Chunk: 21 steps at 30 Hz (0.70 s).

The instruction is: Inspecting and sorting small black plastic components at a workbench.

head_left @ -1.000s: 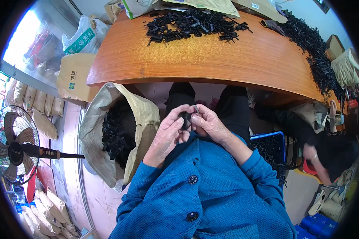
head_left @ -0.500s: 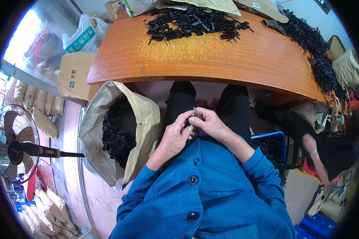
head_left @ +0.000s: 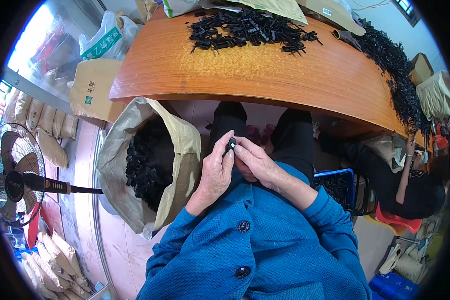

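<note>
Smooth, softly shining orange-brown wooden tabletop [head_left: 285, 75] at top; small, glossy black plastic piece [head_left: 231, 143] at centre; creased, matt beige sack [head_left: 189, 142] left of centre; dimpled blue cloth jacket [head_left: 290, 245] at bottom.

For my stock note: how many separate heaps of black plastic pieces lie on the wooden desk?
2: one middle heap toward the far side of the desk, another right-hand heap along its right end. More may be hidden behind the tan bag.
</note>
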Each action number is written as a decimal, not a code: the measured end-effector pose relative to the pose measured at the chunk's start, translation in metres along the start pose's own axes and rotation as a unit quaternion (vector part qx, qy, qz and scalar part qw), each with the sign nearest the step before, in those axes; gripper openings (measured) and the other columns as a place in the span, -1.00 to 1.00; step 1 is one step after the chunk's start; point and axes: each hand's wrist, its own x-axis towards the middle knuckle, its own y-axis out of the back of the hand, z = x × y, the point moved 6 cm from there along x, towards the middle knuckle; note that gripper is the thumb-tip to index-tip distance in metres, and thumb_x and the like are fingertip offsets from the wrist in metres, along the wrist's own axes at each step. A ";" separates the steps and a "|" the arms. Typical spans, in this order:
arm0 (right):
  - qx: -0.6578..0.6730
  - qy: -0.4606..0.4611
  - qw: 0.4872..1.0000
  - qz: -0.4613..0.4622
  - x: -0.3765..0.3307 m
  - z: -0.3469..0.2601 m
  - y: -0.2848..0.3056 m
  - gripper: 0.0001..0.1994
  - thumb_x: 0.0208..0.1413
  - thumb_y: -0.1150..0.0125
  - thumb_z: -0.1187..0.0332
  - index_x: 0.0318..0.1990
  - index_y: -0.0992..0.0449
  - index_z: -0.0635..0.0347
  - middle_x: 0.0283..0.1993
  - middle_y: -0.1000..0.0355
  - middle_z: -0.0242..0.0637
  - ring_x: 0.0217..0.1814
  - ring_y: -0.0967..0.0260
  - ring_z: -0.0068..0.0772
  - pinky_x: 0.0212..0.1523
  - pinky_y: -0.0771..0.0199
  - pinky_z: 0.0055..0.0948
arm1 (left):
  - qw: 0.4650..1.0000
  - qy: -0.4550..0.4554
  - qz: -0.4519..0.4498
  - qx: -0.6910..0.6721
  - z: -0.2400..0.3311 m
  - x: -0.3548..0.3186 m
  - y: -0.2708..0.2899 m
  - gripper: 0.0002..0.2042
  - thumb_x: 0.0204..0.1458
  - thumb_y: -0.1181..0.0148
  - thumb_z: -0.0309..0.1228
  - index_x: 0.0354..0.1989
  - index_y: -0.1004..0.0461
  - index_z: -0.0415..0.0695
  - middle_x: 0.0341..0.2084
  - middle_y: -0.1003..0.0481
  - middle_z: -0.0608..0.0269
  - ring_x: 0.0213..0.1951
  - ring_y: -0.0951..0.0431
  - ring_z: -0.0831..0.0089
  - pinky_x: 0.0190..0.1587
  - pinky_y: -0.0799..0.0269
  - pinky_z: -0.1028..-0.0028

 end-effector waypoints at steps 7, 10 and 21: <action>-0.063 0.055 0.996 0.018 0.011 -0.004 -0.006 -0.73 0.34 0.17 0.27 0.10 -0.27 0.11 -0.63 -0.11 -0.59 -0.67 0.02 -0.76 -0.70 0.07 -0.68 | 0.997 -0.047 0.029 0.048 0.005 0.000 0.006 -0.64 0.10 0.02 -0.64 0.11 -0.32 -0.26 -0.06 -0.45 -0.08 -0.03 -0.50 0.09 -0.02 -0.43 0.39; -0.130 0.123 0.984 -0.005 0.023 -0.010 -0.013 -0.75 0.33 0.16 0.28 0.07 -0.28 0.13 -0.51 -0.19 -0.51 -0.53 -0.11 -0.76 -0.54 -0.14 -0.68 | 0.991 -0.071 0.070 0.087 0.009 0.001 0.017 -0.64 0.06 0.01 -0.67 0.08 -0.35 -0.28 -0.04 -0.45 -0.07 -0.03 -0.50 0.06 -0.01 -0.44 0.34; -0.127 0.027 0.983 -0.129 0.073 -0.024 -0.044 -0.78 0.30 0.12 0.28 -0.03 -0.35 0.17 -0.45 -0.31 -0.41 -0.49 -0.24 -0.60 -0.48 -0.26 -0.58 | 0.987 -0.019 0.141 0.074 -0.003 0.009 0.062 -0.61 0.07 0.06 -0.68 0.12 -0.33 -0.27 -0.21 -0.50 0.12 -0.26 -0.53 0.44 -0.23 -0.47 0.49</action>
